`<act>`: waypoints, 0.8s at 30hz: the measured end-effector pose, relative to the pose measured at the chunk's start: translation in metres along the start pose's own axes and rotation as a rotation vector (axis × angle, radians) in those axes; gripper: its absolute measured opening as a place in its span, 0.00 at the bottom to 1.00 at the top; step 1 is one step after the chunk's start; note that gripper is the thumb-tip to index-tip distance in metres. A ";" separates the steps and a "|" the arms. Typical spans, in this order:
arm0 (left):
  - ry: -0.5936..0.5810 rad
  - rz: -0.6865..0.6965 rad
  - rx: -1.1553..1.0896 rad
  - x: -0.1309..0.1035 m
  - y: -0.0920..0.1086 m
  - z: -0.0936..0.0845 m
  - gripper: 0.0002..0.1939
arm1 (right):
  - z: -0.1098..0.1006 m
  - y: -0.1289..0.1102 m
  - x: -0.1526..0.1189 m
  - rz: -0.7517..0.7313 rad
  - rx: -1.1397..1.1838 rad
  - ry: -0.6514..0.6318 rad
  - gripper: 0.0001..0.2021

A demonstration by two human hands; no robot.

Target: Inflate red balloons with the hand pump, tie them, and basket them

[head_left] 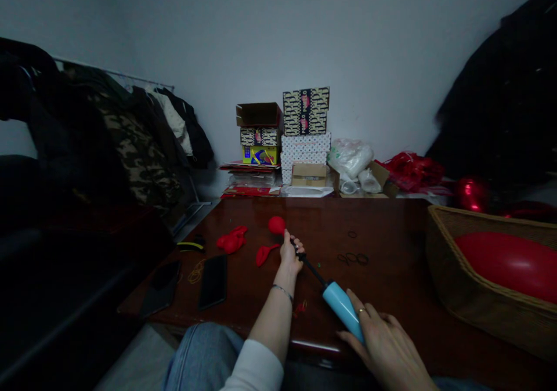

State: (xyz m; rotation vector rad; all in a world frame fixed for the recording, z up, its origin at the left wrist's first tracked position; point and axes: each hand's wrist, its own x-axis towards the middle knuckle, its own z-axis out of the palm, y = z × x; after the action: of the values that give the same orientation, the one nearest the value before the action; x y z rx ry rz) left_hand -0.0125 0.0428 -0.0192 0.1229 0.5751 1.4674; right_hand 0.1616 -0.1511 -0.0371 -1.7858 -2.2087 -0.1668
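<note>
Over the dark wooden table, my left hand (291, 254) is closed around the black nozzle end of a hand balloon pump. A small, partly inflated red balloon (276, 225) pokes out beyond its fingers; the balloon's neck is hidden in the grip. My right hand (380, 336) wraps round the pump's light blue barrel (342, 308), near the table's front edge. A black rod shows between barrel and left hand. Left of that hand lie a limp red balloon (263, 256) and a bunch of red balloons (232, 240).
A wicker basket (448, 275) holding a large red balloon (509, 260) stands at the right. Black rings (353, 258), a dark phone (213, 282) and yellow rubber bands (196, 271) lie on the table (322, 220). Stacked boxes (305, 153) stand along the back wall.
</note>
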 end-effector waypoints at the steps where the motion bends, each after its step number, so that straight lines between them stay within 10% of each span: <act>1: 0.000 0.004 0.007 -0.001 -0.002 -0.001 0.18 | -0.001 -0.001 0.002 0.003 -0.007 -0.003 0.30; 14: 0.008 0.060 0.210 -0.013 -0.027 -0.009 0.20 | -0.009 -0.036 0.059 0.011 -0.143 -0.026 0.25; 24: 0.092 0.087 0.147 0.005 -0.007 -0.006 0.16 | -0.004 -0.030 0.041 -0.069 -0.164 0.076 0.24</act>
State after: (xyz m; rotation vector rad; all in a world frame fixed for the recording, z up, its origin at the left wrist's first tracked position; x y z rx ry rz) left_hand -0.0090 0.0453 -0.0289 0.1987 0.7615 1.5206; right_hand 0.1257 -0.1199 -0.0183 -1.7535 -2.2613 -0.4353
